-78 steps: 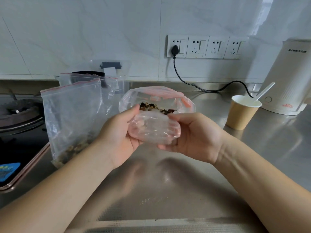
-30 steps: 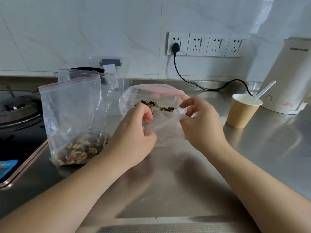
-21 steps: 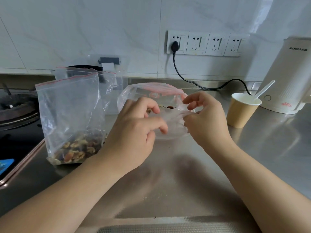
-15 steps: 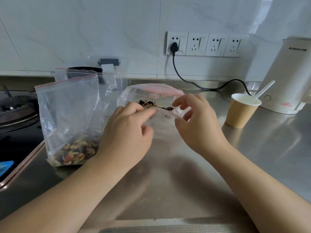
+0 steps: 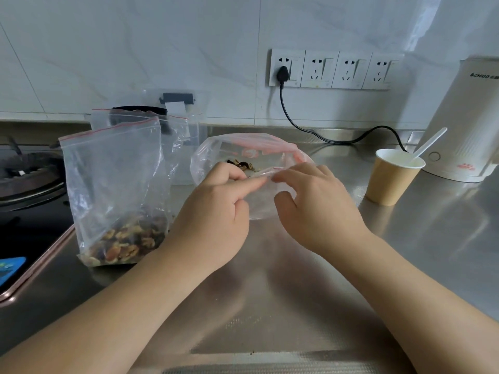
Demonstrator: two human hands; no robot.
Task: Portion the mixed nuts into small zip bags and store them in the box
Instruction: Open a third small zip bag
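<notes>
Together, two hands point(image 5: 270, 209) pinch one small zip bag point(image 5: 260, 197) beside one upright nut bag point(image 5: 116, 195).

Soft, even daylight fills the scene, brightest on the wall point(image 5: 189, 49) toward one o'clock. The steel tabletop point(image 5: 432, 238) carries hazy glare at three o'clock and faint forearm shadows. Wide-angle bending curves the edges; focus is sharp.

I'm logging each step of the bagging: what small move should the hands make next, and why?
Probably run the left hand and right hand outward along the small zip bag's seal: both pinch its top edge mid-strip, nuts inside, and it isn't visibly closed.
</notes>
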